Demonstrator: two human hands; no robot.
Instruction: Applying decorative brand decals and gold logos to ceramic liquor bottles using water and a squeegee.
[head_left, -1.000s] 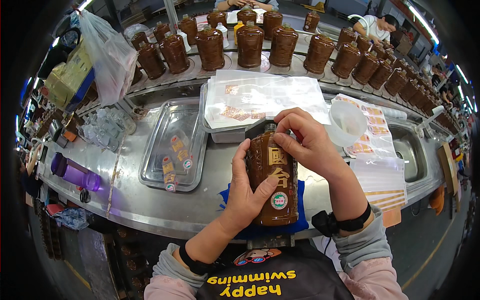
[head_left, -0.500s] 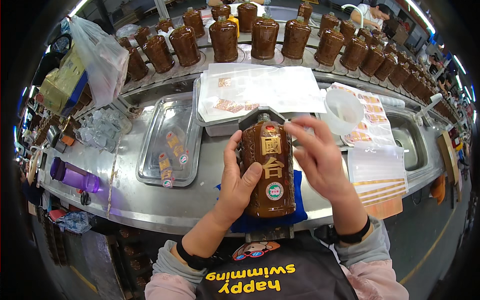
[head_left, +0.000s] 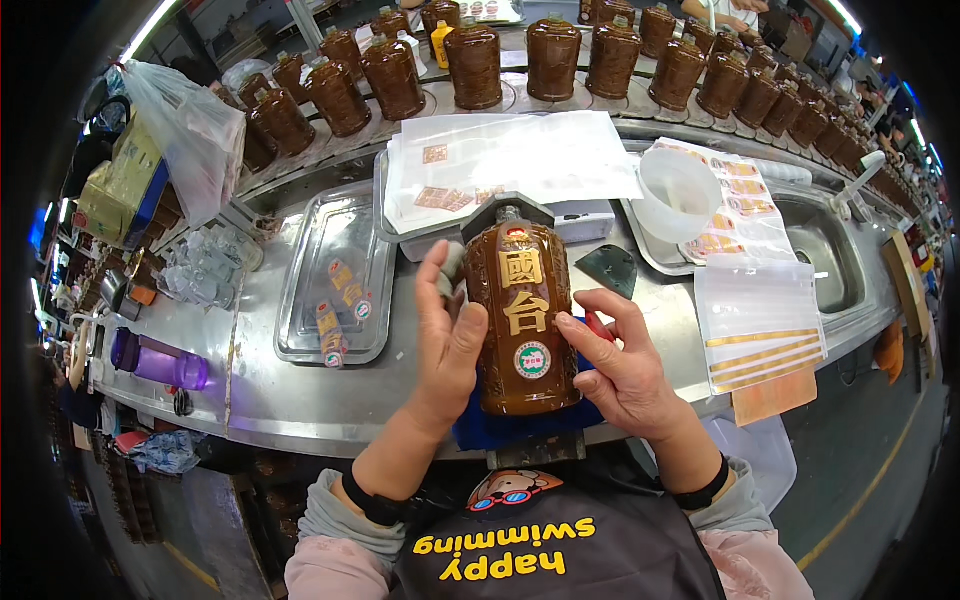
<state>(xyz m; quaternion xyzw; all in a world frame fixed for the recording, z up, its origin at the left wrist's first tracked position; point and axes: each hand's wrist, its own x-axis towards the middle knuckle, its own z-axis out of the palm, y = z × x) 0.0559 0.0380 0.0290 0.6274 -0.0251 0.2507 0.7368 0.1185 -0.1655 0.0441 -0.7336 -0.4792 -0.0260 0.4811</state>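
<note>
A brown textured bottle lies tilted back before me, its neck in a dark angular bracket. Down its front run large gold characters, with a small red mark above and a round green-and-white emblem below. My left hand is along the bottle's left side, fingers stretched up and thumb near its edge. Something grey shows by those fingertips; I cannot tell if it is a finger cover. At the right side my right hand has its fingers apart, index fingertip at the bottle's edge. A red piece behind them is partly hidden.
Blue cloth lies under the bottle. At left are a metal tray with loose labels and a purple bottle. White sheets, a translucent tub, a dark flat piece and a sink surround the bench; brown bottles line the conveyor.
My right hand has come down from the bottle's upper right to its middle. My left hand's fingers have straightened and shifted outward. The dark flat piece has come into sight.
</note>
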